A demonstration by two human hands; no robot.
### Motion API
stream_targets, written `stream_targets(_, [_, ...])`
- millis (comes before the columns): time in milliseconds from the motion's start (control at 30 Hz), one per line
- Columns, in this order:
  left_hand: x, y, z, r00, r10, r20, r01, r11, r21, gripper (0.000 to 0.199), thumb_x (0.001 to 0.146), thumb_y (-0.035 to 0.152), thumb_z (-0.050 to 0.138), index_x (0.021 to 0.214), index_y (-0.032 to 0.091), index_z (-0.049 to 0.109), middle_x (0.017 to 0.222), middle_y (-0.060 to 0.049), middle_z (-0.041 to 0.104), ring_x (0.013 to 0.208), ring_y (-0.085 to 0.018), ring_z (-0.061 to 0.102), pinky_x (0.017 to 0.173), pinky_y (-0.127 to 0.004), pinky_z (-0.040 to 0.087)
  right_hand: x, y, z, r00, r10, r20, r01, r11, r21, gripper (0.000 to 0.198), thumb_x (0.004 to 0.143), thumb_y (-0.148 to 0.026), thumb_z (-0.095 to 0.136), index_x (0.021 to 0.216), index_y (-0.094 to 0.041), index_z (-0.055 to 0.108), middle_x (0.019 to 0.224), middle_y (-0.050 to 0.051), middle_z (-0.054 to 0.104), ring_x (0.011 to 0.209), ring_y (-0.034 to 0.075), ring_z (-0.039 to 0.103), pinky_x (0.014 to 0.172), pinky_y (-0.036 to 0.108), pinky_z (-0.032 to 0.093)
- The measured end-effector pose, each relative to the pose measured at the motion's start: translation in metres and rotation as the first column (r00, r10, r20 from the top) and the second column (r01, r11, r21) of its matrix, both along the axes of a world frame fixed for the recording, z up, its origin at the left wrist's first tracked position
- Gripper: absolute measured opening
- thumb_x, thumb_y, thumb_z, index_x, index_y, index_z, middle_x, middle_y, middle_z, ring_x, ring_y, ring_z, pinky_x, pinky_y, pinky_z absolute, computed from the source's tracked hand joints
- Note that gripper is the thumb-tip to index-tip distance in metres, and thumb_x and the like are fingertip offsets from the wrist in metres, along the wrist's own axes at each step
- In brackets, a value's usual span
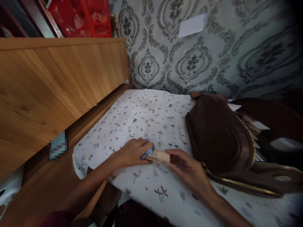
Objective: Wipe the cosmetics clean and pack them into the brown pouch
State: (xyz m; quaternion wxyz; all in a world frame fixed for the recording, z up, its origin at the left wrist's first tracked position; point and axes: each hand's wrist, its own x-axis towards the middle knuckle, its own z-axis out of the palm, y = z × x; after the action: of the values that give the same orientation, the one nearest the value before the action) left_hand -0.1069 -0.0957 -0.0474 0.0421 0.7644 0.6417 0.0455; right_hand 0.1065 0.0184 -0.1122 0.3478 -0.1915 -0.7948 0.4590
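Observation:
Over the patterned cloth, my two hands meet at a small beige cylinder-like container (159,155) with fine print on it. My left hand (133,152) is closed around a crumpled blue cloth (148,153), which presses against the container's left end. At the other end, the thumb and fingers of my right hand (189,168) pinch the container's plain pale part. What kind of container it is I cannot make out. Close to the right hand lies a brown leather bag (213,132) with its gold zipper undone.
A white cloth with small plant and bird prints (142,116) covers the surface. Several small items (258,123) stick out of the bag's opening. Along the left runs a wooden panel (59,75), with a red plastic basket (82,19) above it. Patterned wallpaper (165,63) stands behind.

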Motion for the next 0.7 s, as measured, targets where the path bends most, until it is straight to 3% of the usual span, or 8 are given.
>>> stream_targets(133, [0.000, 0.001, -0.005, 1.000, 0.004, -0.006, -0.004, 0.999, 0.036, 0.036, 0.087, 0.044, 0.066, 0.112, 0.022, 0.050, 0.101, -0.004, 0.062, 0.087, -0.020, 0.060, 0.066, -0.031, 0.044, 0.000, 0.000, 0.004, 0.999, -0.016, 0.035, 0.018, 0.998, -0.058, 0.033, 0.084, -0.049, 0.069, 0.104, -0.022, 0.069, 0.093, 0.006, 0.072, 0.077, 0.020, 0.068, 0.071, 0.034, 0.058])
stream_targets(267, [0.003, 0.009, -0.010, 0.994, -0.027, -0.110, 0.045, 0.985, 0.164, 0.032, 0.091, 0.043, 0.061, 0.112, 0.021, 0.052, 0.099, -0.005, 0.061, 0.087, -0.021, 0.059, 0.067, -0.031, 0.045, 0.000, -0.001, 0.012, 0.997, -0.048, 0.057, 0.056, 0.988, -0.141, 0.038, 0.086, -0.053, 0.064, 0.103, -0.019, 0.066, 0.082, 0.005, 0.068, 0.073, 0.019, 0.065, 0.066, 0.031, 0.055])
stream_targets(500, [0.002, 0.031, -0.017, 0.952, -0.100, -0.290, 0.215, 0.892, 0.399, 0.029, 0.099, 0.041, 0.047, 0.114, 0.017, 0.054, 0.096, -0.008, 0.060, 0.087, -0.024, 0.056, 0.070, -0.035, 0.045, 0.004, 0.001, 0.020, 0.997, -0.015, 0.077, 0.035, 0.963, -0.268, 0.045, 0.093, -0.060, 0.048, 0.108, -0.018, 0.057, 0.066, -0.004, 0.050, 0.055, 0.013, 0.051, 0.051, 0.025, 0.041])
stream_targets(700, [0.001, 0.037, -0.029, 0.955, -0.126, -0.269, 0.253, 0.823, 0.509, 0.026, 0.098, 0.038, 0.048, 0.112, 0.017, 0.054, 0.092, -0.009, 0.060, 0.084, -0.025, 0.057, 0.068, -0.036, 0.045, 0.005, 0.001, 0.020, 0.994, -0.004, 0.106, 0.028, 0.974, -0.224, 0.039, 0.094, -0.057, 0.050, 0.107, -0.021, 0.054, 0.073, -0.003, 0.052, 0.061, 0.013, 0.050, 0.055, 0.025, 0.042])
